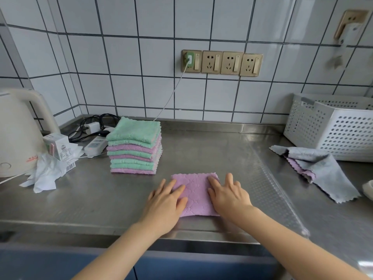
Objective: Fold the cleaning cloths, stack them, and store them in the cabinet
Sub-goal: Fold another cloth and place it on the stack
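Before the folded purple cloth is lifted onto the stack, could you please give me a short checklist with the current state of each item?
1. Purple cloth folded flat: ok.
2. Left hand and right hand both rest on it: ok.
3. Stack upright enough for another cloth: ok, slightly uneven.
4. Counter path to the stack unobstructed: ok.
5. All cloths folded: not ok, grey cloth lies crumpled by the basket.
6. Cabinet open: cannot tell.

Kettle (18,134) cut off left; carton (58,145) print unreadable.
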A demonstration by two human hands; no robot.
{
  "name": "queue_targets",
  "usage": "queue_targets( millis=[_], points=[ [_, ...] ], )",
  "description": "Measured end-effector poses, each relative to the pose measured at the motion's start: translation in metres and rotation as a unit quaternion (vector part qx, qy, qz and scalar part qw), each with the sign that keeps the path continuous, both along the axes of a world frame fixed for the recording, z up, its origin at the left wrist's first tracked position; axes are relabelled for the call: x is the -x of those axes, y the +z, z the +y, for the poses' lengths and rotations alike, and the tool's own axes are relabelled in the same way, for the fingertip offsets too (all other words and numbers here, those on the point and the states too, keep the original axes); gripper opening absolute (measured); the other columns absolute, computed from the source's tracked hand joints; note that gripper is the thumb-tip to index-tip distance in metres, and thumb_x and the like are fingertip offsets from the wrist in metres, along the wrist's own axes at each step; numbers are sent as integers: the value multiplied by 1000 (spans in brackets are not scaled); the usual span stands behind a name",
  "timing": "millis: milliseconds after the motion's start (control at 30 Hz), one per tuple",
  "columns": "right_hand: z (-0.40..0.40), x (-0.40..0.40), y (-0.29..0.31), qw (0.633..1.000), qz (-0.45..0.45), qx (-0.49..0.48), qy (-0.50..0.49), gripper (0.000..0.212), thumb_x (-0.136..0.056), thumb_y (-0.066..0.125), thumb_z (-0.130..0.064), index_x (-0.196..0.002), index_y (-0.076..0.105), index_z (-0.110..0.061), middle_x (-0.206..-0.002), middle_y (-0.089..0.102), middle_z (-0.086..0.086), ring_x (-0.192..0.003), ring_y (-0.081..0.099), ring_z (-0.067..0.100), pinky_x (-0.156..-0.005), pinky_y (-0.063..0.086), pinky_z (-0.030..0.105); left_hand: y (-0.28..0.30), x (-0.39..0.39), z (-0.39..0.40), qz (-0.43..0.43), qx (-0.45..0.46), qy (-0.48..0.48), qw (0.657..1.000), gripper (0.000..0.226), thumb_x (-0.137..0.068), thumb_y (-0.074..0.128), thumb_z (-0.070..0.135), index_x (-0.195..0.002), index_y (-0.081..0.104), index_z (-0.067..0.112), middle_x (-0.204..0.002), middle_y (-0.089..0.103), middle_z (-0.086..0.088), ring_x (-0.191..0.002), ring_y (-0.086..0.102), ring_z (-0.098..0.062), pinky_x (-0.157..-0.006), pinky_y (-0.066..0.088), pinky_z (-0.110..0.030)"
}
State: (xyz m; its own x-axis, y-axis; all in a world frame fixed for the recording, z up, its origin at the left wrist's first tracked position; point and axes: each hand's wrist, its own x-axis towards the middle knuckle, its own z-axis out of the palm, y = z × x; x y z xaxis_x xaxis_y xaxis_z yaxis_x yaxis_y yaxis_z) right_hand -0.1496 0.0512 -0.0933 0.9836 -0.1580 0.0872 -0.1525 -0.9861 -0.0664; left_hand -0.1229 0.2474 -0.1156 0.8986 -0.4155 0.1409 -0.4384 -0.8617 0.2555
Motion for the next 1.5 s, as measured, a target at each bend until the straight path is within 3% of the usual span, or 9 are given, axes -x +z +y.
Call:
queue_targets(
  millis=[267,333,433,533,767,867,1067,1267,1500],
  points=[
    [-7,7,-7,999,38,-2,-18,57,-99,16,-45,-151,5,-26,-128,35,12,-111,38,32,-93,38,41,11,1,-8,120,177,19,977,60,-94,50,31,-149,25,26,-153,33,-3,-138,34,-20,-108,27,-28],
    [-6,7,-7,999,33,4,-20,57,-99,16,-44,-151,8,-21,-128,35,12,-110,39,32,-93,37,40,22,0,-13,182,376,46,908,60,-88,59,13,-141,36,26,-142,47,0,-116,53,-10,-90,38,-21],
    [-6,7,-9,999,18,2,-29,52,-99,20,-41,-142,28,-11,-124,38,12,-107,40,32,-91,37,40,33,-5,-17,294,636,142,699,68,-84,63,-2,-141,33,19,-128,57,-9,-98,60,-14,-82,47,-30],
    [-6,5,-11,999,1,-11,-42,41,-99,24,-37,-119,47,-10,-118,41,11,-102,40,32,-90,38,39,35,-10,-16,404,680,160,591,62,-84,64,-4,-140,36,-3,-121,60,-24,-89,63,-26,-68,55,-35],
    [10,-18,16,917,-40,-396,-22,25,-97,43,-32,-86,55,-14,-86,56,4,-79,50,22,-77,43,35,66,-35,11,360,687,35,630,49,-82,63,-5,-127,55,11,-109,72,-10,-99,69,-26,-83,55,-39],
    [30,-40,47,820,-57,-569,21,18,-94,54,-24,-109,51,-15,-85,56,-1,-69,51,10,-64,41,24,99,-60,33,290,686,0,667,39,-82,61,-9,-117,60,8,-102,74,-7,-89,71,-19,-70,58,-30],
    [92,-126,111,758,-112,-638,71,55,-91,54,-12,-137,25,-18,-103,58,12,-83,58,18,-70,54,32,158,-144,93,51,593,60,801,31,-82,69,1,-107,62,19,-99,70,-2,-86,68,-13,-71,55,-27],
    [145,-185,117,841,-117,-523,77,57,-87,36,-5,-136,34,-35,-118,53,13,-86,56,25,-76,55,36,140,-214,129,18,453,153,878,38,-87,64,6,-121,56,19,-109,64,-12,-97,61,-25,-81,52,-40],
    [143,-197,81,854,-93,-506,73,46,-90,34,-2,-127,50,-24,-122,55,2,-82,52,16,-77,47,29,95,-226,135,67,492,140,856,42,-89,63,8,-128,53,20,-111,61,-12,-93,60,-20,-68,49,-25]
  ],
)
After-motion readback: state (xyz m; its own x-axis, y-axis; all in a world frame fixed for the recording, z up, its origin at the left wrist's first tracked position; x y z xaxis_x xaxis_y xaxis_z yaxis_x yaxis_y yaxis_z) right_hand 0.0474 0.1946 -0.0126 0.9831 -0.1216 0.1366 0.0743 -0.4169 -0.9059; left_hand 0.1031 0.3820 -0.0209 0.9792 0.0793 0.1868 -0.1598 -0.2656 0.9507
